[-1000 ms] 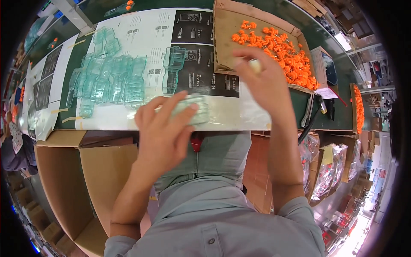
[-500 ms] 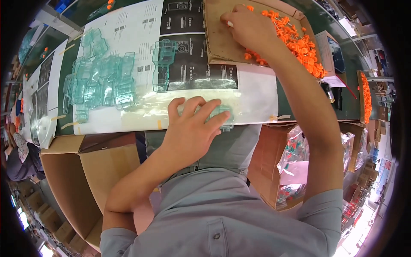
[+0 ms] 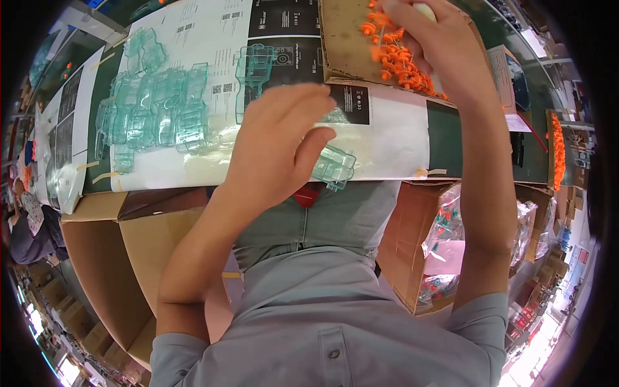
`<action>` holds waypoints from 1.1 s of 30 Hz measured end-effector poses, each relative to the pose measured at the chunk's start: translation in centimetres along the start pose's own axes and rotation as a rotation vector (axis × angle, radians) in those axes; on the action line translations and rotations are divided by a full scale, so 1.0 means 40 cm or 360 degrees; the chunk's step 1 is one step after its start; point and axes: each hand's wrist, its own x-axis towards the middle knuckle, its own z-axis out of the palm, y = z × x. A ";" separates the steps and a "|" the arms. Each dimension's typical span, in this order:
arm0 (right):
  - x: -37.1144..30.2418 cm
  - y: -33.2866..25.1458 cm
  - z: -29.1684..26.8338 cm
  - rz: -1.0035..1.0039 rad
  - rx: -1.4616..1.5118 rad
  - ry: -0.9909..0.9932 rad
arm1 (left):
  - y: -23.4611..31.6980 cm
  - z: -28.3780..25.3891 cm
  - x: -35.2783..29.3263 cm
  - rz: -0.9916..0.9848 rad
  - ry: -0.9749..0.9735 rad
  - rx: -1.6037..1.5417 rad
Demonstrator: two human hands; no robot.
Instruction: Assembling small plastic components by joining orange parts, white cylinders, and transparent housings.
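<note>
A: Workshop, green table (image 3: pixel 445 145), white printed sheet (image 3: pixel 393 145) spread on it. Landmark?
B: Shallow cardboard tray (image 3: pixel 342 39). Orange stemmed plastic pieces (image 3: pixel 406 68) heaped inside.
A: Hands?
B: Right hand (image 3: pixel 445 51) over the tray, fingers bent above the pieces. Blur at the fingertips, so can't tell how far apart they are or whether a piece is gripped.
A: Left hand (image 3: pixel 277 138)?
B: Left of the tray, body side. Fingers extended, thumb spread off, nothing visibly gripped.
A: Loose teal blister (image 3: pixel 335 169)?
B: Body side of the tray, at the sheet's near edge, poking out by the left thumb. Contact: can't tell.
A: Other blisters?
B: Single blister (image 3: pixel 256 64) left of the tray, partly hidden by the left hand. Blister group (image 3: pixel 155 116) farther left.
A: Below table level?
B: Carton of bagged parts (image 3: pixel 400 251), body side of the tray. Open carton (image 3: pixel 167 242), well left of it.
</note>
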 end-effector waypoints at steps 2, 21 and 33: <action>-0.058 -0.025 -0.004 0.0424 0.0501 -0.0432 | 0.005 -0.008 0.008 0.0035 0.0202 -0.0143; -0.268 -0.046 0.151 0.0692 0.1105 -0.0339 | 0.054 -0.030 -0.026 0.0263 0.0055 -0.0108; -0.276 -0.019 0.082 -0.0597 0.2340 0.0078 | 0.078 -0.002 -0.044 0.0077 -0.0040 -0.0545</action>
